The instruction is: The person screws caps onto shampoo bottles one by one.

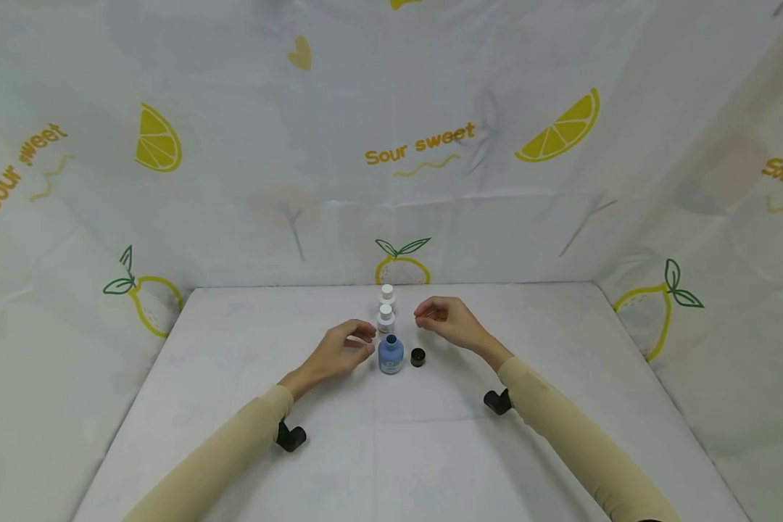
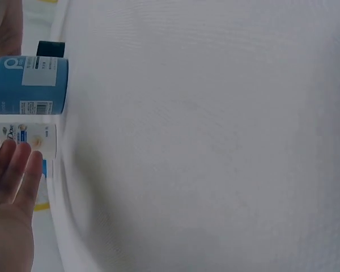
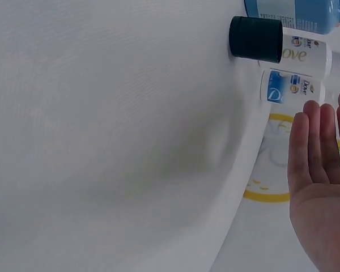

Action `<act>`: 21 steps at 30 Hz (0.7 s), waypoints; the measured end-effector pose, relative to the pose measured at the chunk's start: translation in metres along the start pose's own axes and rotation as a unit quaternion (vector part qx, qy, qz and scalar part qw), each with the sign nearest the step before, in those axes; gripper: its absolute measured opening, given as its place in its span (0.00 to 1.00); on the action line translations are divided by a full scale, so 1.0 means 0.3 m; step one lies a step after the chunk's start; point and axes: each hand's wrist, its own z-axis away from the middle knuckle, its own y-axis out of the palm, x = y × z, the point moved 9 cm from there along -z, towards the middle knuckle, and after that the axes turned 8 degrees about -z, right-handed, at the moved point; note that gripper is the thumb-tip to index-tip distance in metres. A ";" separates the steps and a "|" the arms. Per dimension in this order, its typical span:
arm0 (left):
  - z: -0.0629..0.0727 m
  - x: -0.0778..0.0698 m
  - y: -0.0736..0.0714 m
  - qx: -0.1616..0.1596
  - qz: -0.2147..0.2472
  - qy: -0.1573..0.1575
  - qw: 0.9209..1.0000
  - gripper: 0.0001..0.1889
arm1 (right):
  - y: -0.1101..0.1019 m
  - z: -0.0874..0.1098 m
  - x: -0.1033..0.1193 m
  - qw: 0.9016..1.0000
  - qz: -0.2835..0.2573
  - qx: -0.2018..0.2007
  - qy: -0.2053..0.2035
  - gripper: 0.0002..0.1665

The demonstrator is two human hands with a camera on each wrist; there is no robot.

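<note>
A blue bottle point(image 1: 391, 357) without a cap stands upright on the table, its dark mouth showing. Just right of it sits a black cap point(image 1: 417, 357). Behind the bottle, two white bottles with white caps stand in line, the nearer one point(image 1: 386, 322) in front of the farther one point(image 1: 388, 296); "Dove" can be read on the labels in the right wrist view. My left hand point(image 1: 339, 351) is left of the blue bottle, fingers relaxed and holding nothing. On the other side, my right hand point(image 1: 453, 321) hovers right of the white bottles, its fingers loosely bent around nothing.
White cloth covers the table point(image 1: 431, 464). Behind and at both sides hangs a white curtain point(image 1: 339, 239) with lemon prints. A black wrist camera point(image 1: 291, 437) sticks out under the left sleeve, another black camera point(image 1: 498, 402) under the right.
</note>
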 end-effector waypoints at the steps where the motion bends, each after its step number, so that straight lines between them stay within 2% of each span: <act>1: 0.003 -0.003 0.006 0.006 0.000 0.005 1.000 0.19 | 0.001 0.001 0.000 1.000 0.006 0.003 -0.001 0.11; 6: 0.015 -0.022 0.034 0.017 0.002 0.029 0.999 0.24 | 0.011 0.008 -0.010 0.999 0.030 0.032 0.002 0.14; 11: 0.014 -0.036 0.059 0.018 0.007 0.047 0.999 0.29 | 0.023 0.022 -0.026 0.997 0.028 0.065 0.017 0.16; 21: 0.005 -0.042 0.087 0.015 0.016 0.056 0.998 0.29 | 0.051 0.057 -0.073 0.990 0.007 0.132 0.045 0.21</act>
